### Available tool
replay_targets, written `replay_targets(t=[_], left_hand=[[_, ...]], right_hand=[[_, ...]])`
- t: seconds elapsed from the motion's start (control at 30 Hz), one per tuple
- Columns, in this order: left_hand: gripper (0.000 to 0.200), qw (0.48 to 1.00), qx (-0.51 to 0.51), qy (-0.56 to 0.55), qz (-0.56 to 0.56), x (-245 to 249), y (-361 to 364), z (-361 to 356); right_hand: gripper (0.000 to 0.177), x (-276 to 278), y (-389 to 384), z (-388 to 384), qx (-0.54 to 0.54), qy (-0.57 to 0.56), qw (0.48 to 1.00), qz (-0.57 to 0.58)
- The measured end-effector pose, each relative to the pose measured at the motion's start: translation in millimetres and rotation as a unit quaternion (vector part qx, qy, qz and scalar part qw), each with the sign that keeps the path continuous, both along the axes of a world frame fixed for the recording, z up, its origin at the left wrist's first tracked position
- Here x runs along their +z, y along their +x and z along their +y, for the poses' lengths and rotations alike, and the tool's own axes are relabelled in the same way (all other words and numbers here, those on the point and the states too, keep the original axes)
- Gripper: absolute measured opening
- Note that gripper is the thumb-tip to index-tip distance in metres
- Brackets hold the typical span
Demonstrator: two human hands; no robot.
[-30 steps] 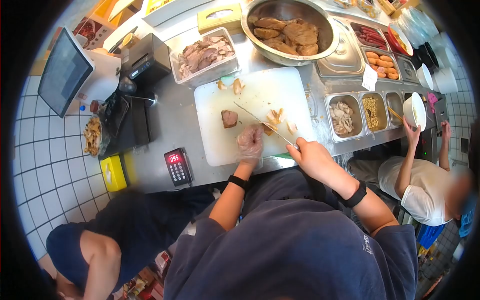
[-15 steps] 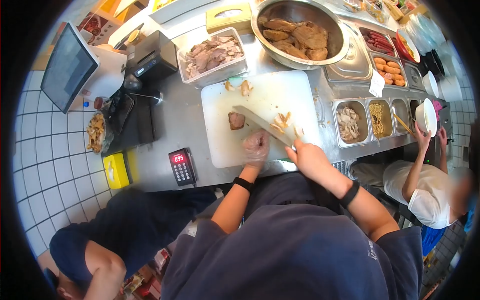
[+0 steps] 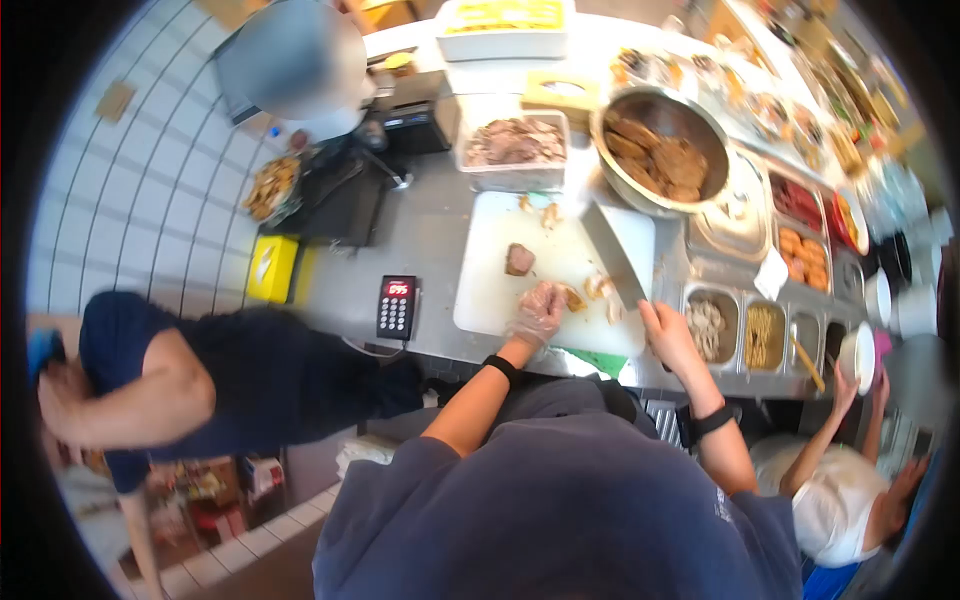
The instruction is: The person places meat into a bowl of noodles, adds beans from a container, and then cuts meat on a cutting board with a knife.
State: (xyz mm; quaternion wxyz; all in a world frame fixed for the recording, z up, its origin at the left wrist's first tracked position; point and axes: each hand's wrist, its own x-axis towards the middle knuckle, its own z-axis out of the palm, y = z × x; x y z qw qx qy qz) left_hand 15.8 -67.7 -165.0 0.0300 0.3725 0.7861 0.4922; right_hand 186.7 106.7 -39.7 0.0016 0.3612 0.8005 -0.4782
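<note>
My left hand [image 3: 540, 312], in a clear plastic glove, is low on the white cutting board [image 3: 483, 305]. Its fingers are drawn together against a small browned meat piece [image 3: 574, 299] and appear to pinch it. My right hand [image 3: 668, 333] grips the handle of a cleaver [image 3: 614, 252], its broad blade tilted over the board's right side. A chunk of cooked meat [image 3: 519, 260] sits left of centre on the board. Small meat scraps [image 3: 550, 215] lie near its top edge, with other bits [image 3: 598, 287] beside the blade.
Behind the board stand a tub of sliced meat [image 3: 515, 180] and a steel bowl of large meat pieces [image 3: 608, 165]. Food pans [image 3: 765, 335] line the right. A scale display [image 3: 397, 307] is at left. One co-worker's hand holds a white bowl [image 3: 856, 357]; another person [image 3: 250, 370] bends at left.
The cleaver has swung right, away from the meat chunk. My left hand has shifted toward the small pieces and now touches one. The head view has turned, and the person at left has moved.
</note>
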Motion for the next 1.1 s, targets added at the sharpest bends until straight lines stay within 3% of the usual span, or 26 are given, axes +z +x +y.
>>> replay_targets(t=[0.1,0.17,0.23,0.27,0.3,0.37,0.47,0.57,0.63,0.8,0.87,0.9,0.97,1.1], left_hand=[[0.010,0.999,0.020,-0.049,0.004,-9,1,0],[0.010,0.998,0.027,-0.059,-0.028,-15,1,5],[0.011,0.993,0.037,-0.026,-0.110,-3,7,1],[0.014,0.995,0.062,-0.026,-0.067,13,10,0],[0.020,0.996,0.079,-0.045,-0.004,-4,9,3],[0.026,0.990,0.079,-0.058,-0.097,11,15,0],[0.026,0.969,0.077,-0.076,-0.221,20,19,1],[0.027,0.974,0.090,-0.040,-0.202,23,23,0],[0.027,0.967,0.119,-0.083,-0.209,25,27,-2],[0.028,0.956,0.144,-0.073,-0.246,19,43,1],[0.028,0.947,0.150,-0.101,-0.264,3,25,3],[0.032,0.966,0.164,-0.088,-0.178,-47,12,12],[0.041,0.960,0.186,-0.098,-0.183,9,25,2],[0.052,0.948,0.163,-0.155,-0.223,24,24,-2]], right_hand=[[0.044,-69,17,22,0.027,0.094,0.994,0.041],[0.046,-56,19,16,0.052,0.124,0.991,0.026],[0.047,-64,21,14,0.032,0.112,0.992,0.044],[0.048,-46,18,7,0.029,0.101,0.994,0.014],[0.048,-70,21,15,0.037,0.130,0.988,0.068],[0.049,-113,23,38,0.046,0.090,0.993,0.062],[0.047,-75,16,32,0.063,0.047,0.996,-0.032],[0.049,-94,13,43,0.069,0.044,0.996,-0.021],[0.049,-89,15,44,0.081,0.044,0.996,-0.012],[0.049,-1,27,9,0.076,-0.030,0.993,-0.081],[0.047,-1,19,11,0.089,-0.013,0.993,-0.079],[0.047,-23,8,15,0.093,0.013,0.995,-0.030],[0.047,-95,18,43,0.109,0.061,0.991,0.046],[0.046,-92,14,47,0.123,0.070,0.990,-0.008]])
